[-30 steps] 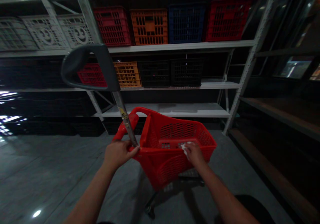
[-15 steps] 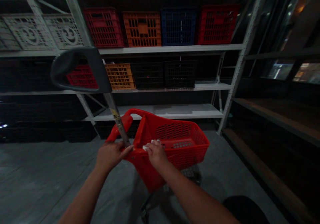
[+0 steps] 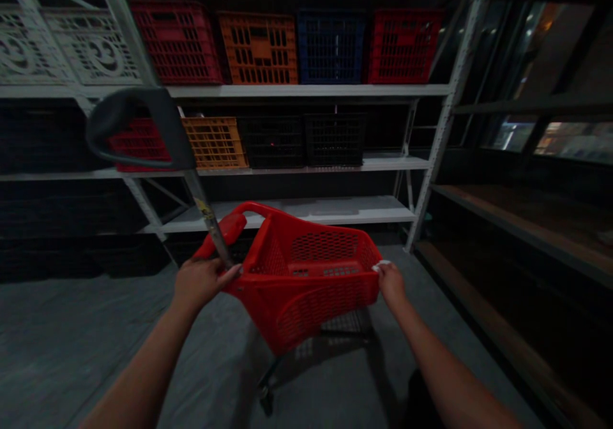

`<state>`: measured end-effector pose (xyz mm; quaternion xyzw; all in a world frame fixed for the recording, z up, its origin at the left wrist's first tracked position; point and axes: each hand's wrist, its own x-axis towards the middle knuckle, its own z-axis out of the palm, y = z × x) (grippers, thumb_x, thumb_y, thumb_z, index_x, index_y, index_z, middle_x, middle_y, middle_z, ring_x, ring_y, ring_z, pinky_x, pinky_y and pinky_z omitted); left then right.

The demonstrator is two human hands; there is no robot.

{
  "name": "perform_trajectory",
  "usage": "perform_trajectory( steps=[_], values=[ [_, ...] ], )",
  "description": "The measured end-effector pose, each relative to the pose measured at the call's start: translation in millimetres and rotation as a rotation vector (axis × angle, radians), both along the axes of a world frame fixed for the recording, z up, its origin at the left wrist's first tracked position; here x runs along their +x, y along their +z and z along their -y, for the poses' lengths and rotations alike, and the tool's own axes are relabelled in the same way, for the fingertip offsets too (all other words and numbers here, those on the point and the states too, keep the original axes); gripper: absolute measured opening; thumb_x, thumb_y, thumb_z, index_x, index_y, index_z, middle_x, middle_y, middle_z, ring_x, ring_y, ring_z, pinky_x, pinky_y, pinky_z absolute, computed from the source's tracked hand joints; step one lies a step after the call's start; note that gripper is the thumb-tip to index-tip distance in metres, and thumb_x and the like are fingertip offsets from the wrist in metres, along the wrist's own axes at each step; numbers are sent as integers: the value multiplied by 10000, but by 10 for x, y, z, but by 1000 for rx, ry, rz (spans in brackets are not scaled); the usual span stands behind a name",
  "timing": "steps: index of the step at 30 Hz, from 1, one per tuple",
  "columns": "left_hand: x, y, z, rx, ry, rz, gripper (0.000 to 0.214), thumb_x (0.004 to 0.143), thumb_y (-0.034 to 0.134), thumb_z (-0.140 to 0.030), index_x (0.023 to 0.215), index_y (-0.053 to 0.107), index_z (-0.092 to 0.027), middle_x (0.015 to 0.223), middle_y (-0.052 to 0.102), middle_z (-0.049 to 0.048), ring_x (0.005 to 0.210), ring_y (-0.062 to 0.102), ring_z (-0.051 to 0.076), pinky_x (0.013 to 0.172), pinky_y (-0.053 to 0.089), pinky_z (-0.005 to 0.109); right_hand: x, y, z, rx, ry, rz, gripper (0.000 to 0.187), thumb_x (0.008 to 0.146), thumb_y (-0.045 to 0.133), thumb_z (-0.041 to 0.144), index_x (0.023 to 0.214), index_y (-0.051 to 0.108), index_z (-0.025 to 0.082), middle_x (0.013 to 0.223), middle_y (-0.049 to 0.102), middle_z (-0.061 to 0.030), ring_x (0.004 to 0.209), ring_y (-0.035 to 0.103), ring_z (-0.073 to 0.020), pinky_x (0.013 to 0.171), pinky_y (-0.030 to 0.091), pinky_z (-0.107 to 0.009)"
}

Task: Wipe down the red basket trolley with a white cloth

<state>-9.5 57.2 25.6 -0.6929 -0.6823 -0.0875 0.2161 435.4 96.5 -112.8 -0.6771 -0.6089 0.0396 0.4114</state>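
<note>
A red plastic shopping cart (image 3: 306, 314) stands side-on in front of me on a wheeled metal base. My left hand (image 3: 201, 285) grips its handle end at the left, the thumb lying along the rim beside the foot of a metal pole (image 3: 209, 215). Higher up, the pole carries a dark grey loop grip (image 3: 175, 129). At the far right corner of the basket rim, my right hand (image 3: 393, 285) is closed on a crumpled white cloth (image 3: 382, 265), pressed against the rim. Most of the cloth is hidden by the fingers.
White metal shelving (image 3: 287, 90) stands behind the cart, holding an orange crate (image 3: 258, 49), a blue crate (image 3: 331, 47), a red crate (image 3: 407, 46) and several others. Brown-boarded shelves (image 3: 527, 209) run along the right. Grey concrete floor (image 3: 71, 333) lies below.
My right hand with the white cloth has moved right along the near rim, from near the middle to the far right corner. The left hand keeps its grip; the view has shifted slightly.
</note>
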Motion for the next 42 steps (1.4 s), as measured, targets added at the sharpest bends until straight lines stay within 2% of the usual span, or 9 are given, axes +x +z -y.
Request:
perform_trajectory(
  steps=[9,12,16,23,29,34,38,40,42],
  values=[
    [-7,-38,-3,36,-6,-12,656,756,234,-681,729,669,-190,664,657,94,702,603,249,709,382,341,-2480,525,137,131,601,-114,249,772,492,63,880,669,201,958,644,-35,970,547,-146,903,405,-250],
    [-38,-33,8,21,-40,-8,643,768,240,-664,769,677,-191,682,665,94,729,606,251,723,378,341,-2836,684,177,149,663,-237,241,769,492,64,909,651,177,989,611,-66,936,555,-159,869,431,-266],
    [-94,0,16,-14,-99,28,609,757,286,-663,759,679,-199,696,669,84,754,601,242,728,376,332,-2404,506,180,183,668,-231,242,766,464,48,854,649,177,949,608,-67,940,557,-166,873,434,-293],
    [-109,4,-37,-13,-144,54,596,746,313,-661,684,668,-186,663,657,80,733,590,237,715,373,324,-520,-151,26,191,203,-63,231,749,445,154,818,664,184,986,610,-85,995,545,-203,904,415,-350],
    [-55,9,-60,-2,-133,50,597,756,304,-653,709,667,-183,661,653,83,708,597,240,709,376,340,314,-142,-67,108,30,-47,241,708,424,195,751,654,139,821,627,-108,777,596,-225,763,447,-358],
    [-21,17,-30,64,-113,139,518,717,415,-636,749,647,-175,706,661,85,772,600,267,831,358,411,150,25,29,102,10,-62,227,728,432,267,808,616,159,801,636,-88,738,591,-220,684,435,-321],
    [248,-152,192,556,-70,346,613,672,578,-520,1131,498,-122,1224,499,200,1159,423,342,996,196,538,-558,236,353,106,244,-247,184,747,498,353,819,564,197,761,626,-18,672,578,-171,620,414,-257],
    [521,-331,407,682,-194,468,610,690,598,-450,1189,433,-140,1302,413,187,1218,367,310,1012,231,509,-974,347,575,75,376,-346,143,730,542,336,757,555,196,714,611,4,645,566,-154,606,403,-237],
    [833,-550,648,498,-420,586,543,714,593,-397,1189,425,-192,1274,450,128,1185,422,254,975,342,437,-1329,431,795,18,525,-435,97,724,561,287,729,550,190,699,604,13,656,561,-141,616,403,-223]
  ],
)
